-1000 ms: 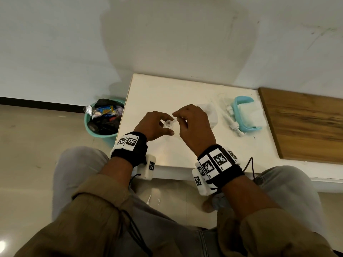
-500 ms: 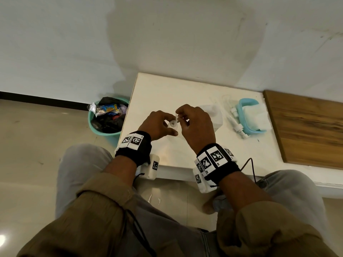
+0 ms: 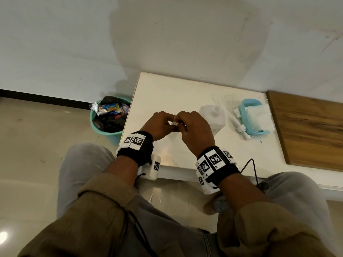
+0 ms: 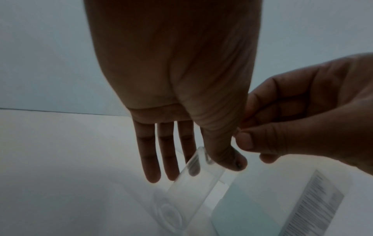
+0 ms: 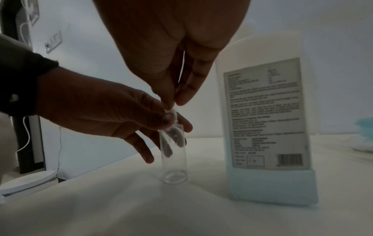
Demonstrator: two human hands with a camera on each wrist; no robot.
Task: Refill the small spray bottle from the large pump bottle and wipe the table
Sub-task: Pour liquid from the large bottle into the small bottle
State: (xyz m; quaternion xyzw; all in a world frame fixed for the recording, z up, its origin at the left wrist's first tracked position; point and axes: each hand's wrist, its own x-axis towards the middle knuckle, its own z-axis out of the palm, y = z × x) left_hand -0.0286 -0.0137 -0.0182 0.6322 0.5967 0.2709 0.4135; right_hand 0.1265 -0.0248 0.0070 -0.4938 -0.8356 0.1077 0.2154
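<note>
The small clear spray bottle (image 5: 174, 158) stands upright and looks empty on the white table (image 3: 167, 93). My left hand (image 5: 171, 122) pinches its neck between thumb and forefinger, with the other fingers stretched out behind it. My right hand (image 5: 173, 102) comes down from above and pinches the white spray cap (image 5: 172, 111) at the bottle's mouth. In the head view both hands (image 3: 174, 123) meet over the bottle and hide it. The large pump bottle (image 5: 268, 127) stands just right of it, its neck open, with blue liquid low inside.
The removed pump head (image 3: 239, 125) lies on the table beside a light-blue tray (image 3: 248, 102) holding a white cloth (image 3: 258, 115). A wooden board (image 3: 306, 130) adjoins the table's right side. A teal waste bin (image 3: 109, 134) stands on the floor at the left.
The hands have drawn closer together. The bottle's open mouth, seen between them a second ago, is now covered by the cap and my right fingers.
</note>
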